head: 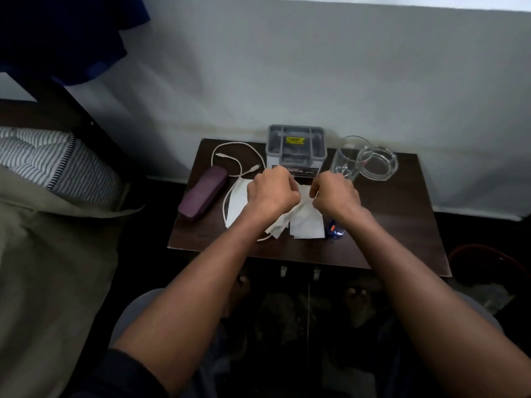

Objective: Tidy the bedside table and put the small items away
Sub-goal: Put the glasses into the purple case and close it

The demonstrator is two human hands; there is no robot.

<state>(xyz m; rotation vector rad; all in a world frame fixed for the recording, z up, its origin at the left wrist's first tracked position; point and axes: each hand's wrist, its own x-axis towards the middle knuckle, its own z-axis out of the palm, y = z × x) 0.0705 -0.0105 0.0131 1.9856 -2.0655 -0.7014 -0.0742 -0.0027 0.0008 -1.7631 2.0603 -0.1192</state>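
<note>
On the dark brown bedside table [402, 225] lie white tissues [307, 222], partly crumpled. My left hand [271, 191] and my right hand [334, 193] are both closed on the top edge of the tissues, close together. A white cable [230, 156] loops over the table's back left and runs under the tissues. A purple case [202, 195] lies at the left. A small blue object [334, 229] sits just under my right wrist, partly hidden.
A grey plastic organiser box [296, 147] stands at the back against the wall. Right of it are a glass mug [346, 159] and a glass ashtray [379, 163]. A bed with a striped pillow [57, 165] lies to the left. A red bin rim [482, 254] shows at the right.
</note>
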